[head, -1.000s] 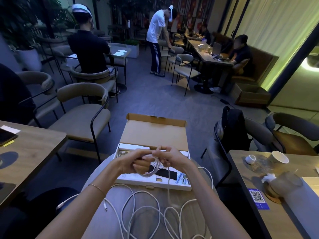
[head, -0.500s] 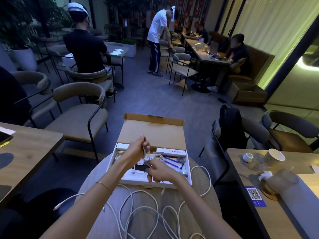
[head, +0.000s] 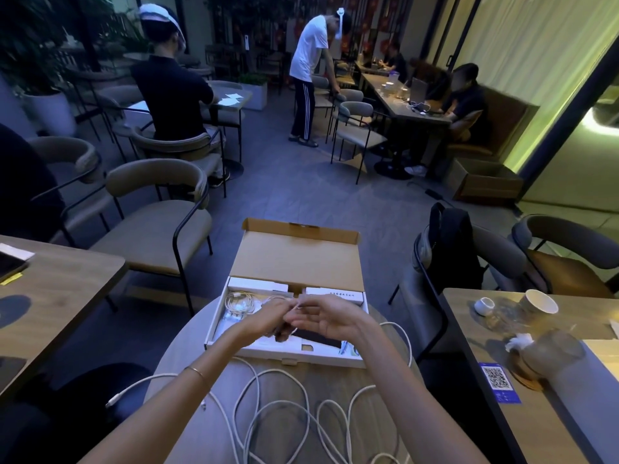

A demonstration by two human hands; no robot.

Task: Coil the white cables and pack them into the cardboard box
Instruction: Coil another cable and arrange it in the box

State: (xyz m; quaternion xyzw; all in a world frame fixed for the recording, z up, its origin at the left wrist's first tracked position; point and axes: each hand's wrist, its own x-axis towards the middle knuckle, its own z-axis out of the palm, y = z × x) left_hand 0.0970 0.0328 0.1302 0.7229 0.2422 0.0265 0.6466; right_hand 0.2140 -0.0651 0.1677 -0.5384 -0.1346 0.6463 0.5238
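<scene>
Both hands raised over the open cardboard box (head: 294, 262), close together above its tray. Left hand (head: 268, 318) with fingers (head: 284, 308) drawn together, pinching a thin white cable end (head: 294, 307) at the tips. Right hand (head: 330, 318) palm turned inward, fingers (head: 306, 301) loosely curled and partly spread, tips just beside the same strand; cannot tell whether actually gripping it. A thin bracelet (head: 197, 373) round the left wrist.

Inside the box, at the left of the tray, one coiled white cable (head: 238, 303) already lying flat. Two small white boxes (head: 258, 284) along the far edge of the tray, a dark flat item (head: 318, 339) under the hands. Lid standing open, tilted away.

On the round worktop (head: 301, 383), nearer than the box, loose white cables (head: 284, 410) sprawled in overlapping loops, one strand arcing round the right side of the box, one plug end (head: 112, 401) hanging past the left edge.

At the neighbouring table on the right, a white cup (head: 539, 301) and a QR sticker (head: 497, 380).
</scene>
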